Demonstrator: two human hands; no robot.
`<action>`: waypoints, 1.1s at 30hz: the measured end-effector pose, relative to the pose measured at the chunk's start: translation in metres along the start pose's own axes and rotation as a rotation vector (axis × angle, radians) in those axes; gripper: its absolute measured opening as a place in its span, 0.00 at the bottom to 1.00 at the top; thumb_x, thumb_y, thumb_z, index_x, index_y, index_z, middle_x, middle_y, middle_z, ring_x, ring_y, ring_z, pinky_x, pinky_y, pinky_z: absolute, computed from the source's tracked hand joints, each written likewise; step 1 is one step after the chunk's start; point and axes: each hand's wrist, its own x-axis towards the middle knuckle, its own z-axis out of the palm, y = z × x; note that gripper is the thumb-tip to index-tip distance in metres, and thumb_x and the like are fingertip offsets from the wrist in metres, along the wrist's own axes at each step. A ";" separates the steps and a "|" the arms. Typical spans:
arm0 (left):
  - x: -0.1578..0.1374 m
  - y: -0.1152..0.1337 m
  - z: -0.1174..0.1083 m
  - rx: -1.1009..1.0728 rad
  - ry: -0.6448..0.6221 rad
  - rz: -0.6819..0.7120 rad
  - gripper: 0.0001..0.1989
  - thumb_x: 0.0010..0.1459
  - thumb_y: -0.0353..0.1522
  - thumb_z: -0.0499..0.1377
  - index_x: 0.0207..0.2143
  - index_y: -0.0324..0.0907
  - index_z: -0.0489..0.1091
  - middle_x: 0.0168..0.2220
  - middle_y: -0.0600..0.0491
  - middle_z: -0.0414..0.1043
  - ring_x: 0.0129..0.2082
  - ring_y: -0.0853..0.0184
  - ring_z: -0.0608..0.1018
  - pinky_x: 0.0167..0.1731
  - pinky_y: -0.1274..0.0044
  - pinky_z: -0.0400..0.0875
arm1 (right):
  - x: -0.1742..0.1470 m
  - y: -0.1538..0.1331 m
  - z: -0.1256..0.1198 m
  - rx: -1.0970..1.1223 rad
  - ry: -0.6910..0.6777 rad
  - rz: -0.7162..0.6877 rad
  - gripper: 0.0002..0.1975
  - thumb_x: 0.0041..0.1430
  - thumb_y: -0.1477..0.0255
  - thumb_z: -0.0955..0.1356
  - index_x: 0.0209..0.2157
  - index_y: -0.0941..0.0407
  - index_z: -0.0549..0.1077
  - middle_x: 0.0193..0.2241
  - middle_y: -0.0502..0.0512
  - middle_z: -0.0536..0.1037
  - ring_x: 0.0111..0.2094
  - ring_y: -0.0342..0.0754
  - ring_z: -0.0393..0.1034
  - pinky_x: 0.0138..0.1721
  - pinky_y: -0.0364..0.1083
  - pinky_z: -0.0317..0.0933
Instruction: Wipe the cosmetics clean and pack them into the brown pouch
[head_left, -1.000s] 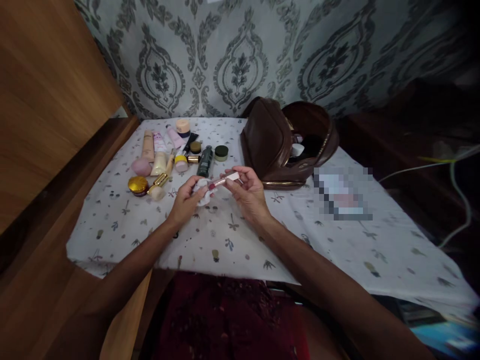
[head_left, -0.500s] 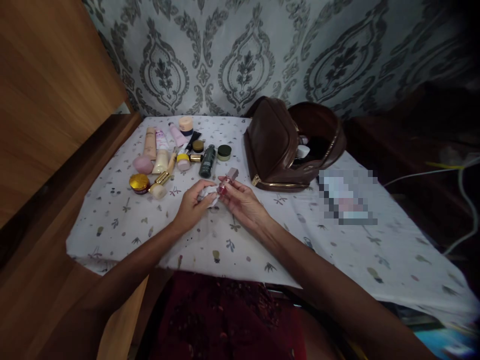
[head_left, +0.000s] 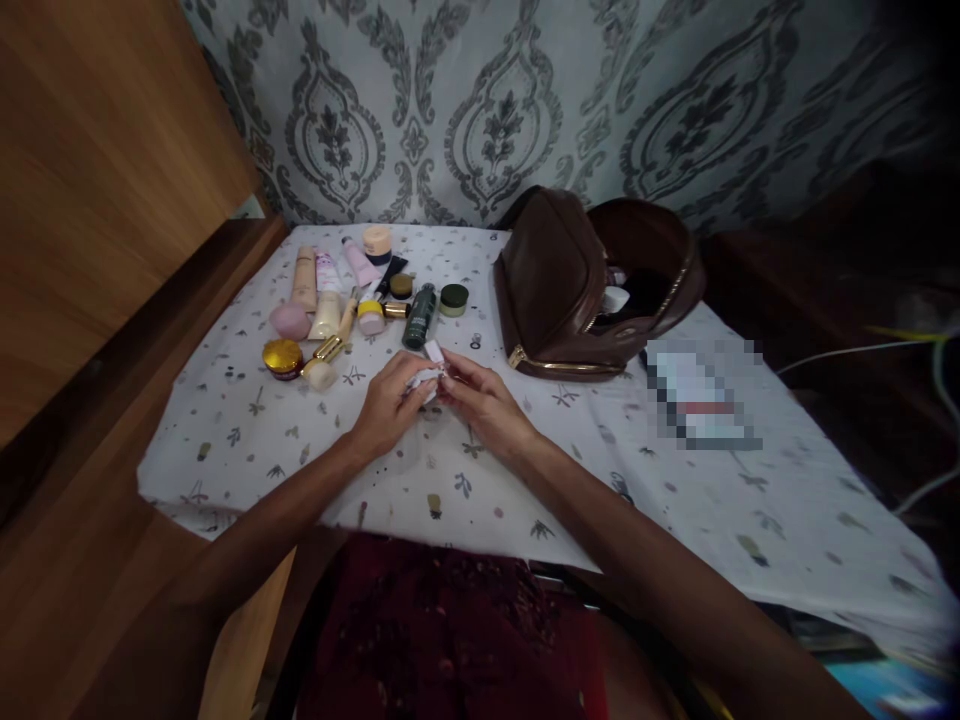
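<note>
Over the middle of the table my two hands meet. My left hand (head_left: 391,400) is closed around a crumpled white cloth or tissue (head_left: 424,380). My right hand (head_left: 484,400) pinches a small cosmetic bottle with a pale pink, square-sided cap (head_left: 434,351). The cap points up and away from me; the bottle's lower part is hidden by fingers and the white cloth, which lies against it. Just beyond the hands lies a dark green bottle (head_left: 419,318), with a green-lidded jar (head_left: 453,299) to its right.
At left sit several cosmetics, among them a gold-lidded jar (head_left: 283,358), a pink sponge (head_left: 290,321) and a beige tube (head_left: 305,277). An open brown bag (head_left: 551,290) stands at back right, near a blurred-out flat object (head_left: 701,395). A wooden panel (head_left: 112,180) borders the left.
The small bottle has turned and shifted left into the white cloth, so its reddish body no longer shows. My right hand's fingers have drawn closer to my left. The view has shifted slightly.
</note>
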 end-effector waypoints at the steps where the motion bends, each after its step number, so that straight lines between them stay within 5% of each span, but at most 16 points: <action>1: 0.000 0.000 -0.001 0.005 0.010 -0.013 0.09 0.66 0.35 0.54 0.43 0.41 0.71 0.39 0.49 0.73 0.41 0.64 0.75 0.44 0.73 0.69 | 0.000 0.002 -0.001 -0.009 -0.016 0.014 0.24 0.51 0.65 0.75 0.51 0.49 0.76 0.40 0.51 0.77 0.37 0.45 0.69 0.42 0.47 0.66; 9: 0.007 -0.003 -0.013 -0.106 0.198 -0.211 0.09 0.64 0.36 0.55 0.43 0.41 0.70 0.40 0.51 0.74 0.41 0.65 0.75 0.44 0.74 0.68 | 0.002 0.006 -0.005 -0.094 -0.094 0.018 0.25 0.49 0.65 0.76 0.51 0.48 0.76 0.39 0.49 0.76 0.33 0.42 0.71 0.36 0.44 0.66; 15: 0.012 -0.007 -0.026 -0.170 -0.010 -0.173 0.14 0.63 0.41 0.55 0.37 0.41 0.73 0.35 0.51 0.73 0.38 0.65 0.74 0.41 0.74 0.67 | 0.000 -0.001 -0.008 -0.454 -0.090 -0.197 0.19 0.52 0.66 0.75 0.48 0.50 0.78 0.39 0.50 0.79 0.38 0.46 0.71 0.45 0.49 0.65; 19: 0.013 -0.011 -0.029 -0.393 -0.104 -0.407 0.16 0.59 0.46 0.59 0.34 0.41 0.72 0.27 0.56 0.69 0.25 0.70 0.69 0.26 0.78 0.64 | -0.001 -0.004 -0.007 -0.524 -0.087 -0.205 0.17 0.50 0.68 0.76 0.45 0.48 0.80 0.36 0.49 0.80 0.36 0.47 0.71 0.42 0.49 0.64; 24: 0.013 -0.013 -0.023 -0.667 -0.051 -0.653 0.19 0.54 0.48 0.62 0.36 0.42 0.69 0.25 0.57 0.67 0.20 0.73 0.67 0.18 0.81 0.57 | 0.001 -0.002 -0.003 -0.292 -0.135 -0.059 0.23 0.49 0.67 0.76 0.49 0.49 0.77 0.33 0.48 0.78 0.31 0.43 0.69 0.35 0.45 0.65; 28: 0.010 -0.012 -0.018 -0.523 -0.066 -0.548 0.18 0.57 0.46 0.60 0.39 0.41 0.70 0.28 0.56 0.69 0.25 0.71 0.70 0.23 0.80 0.63 | 0.000 -0.001 0.003 -0.110 -0.144 -0.010 0.25 0.46 0.66 0.77 0.48 0.50 0.74 0.34 0.47 0.76 0.33 0.44 0.71 0.35 0.45 0.68; 33: 0.007 -0.009 -0.014 -0.243 -0.138 -0.355 0.16 0.62 0.43 0.56 0.45 0.41 0.71 0.41 0.51 0.74 0.41 0.64 0.75 0.42 0.75 0.68 | -0.004 -0.004 0.004 -0.177 -0.108 -0.083 0.28 0.47 0.68 0.77 0.50 0.49 0.69 0.35 0.48 0.73 0.36 0.44 0.70 0.38 0.45 0.71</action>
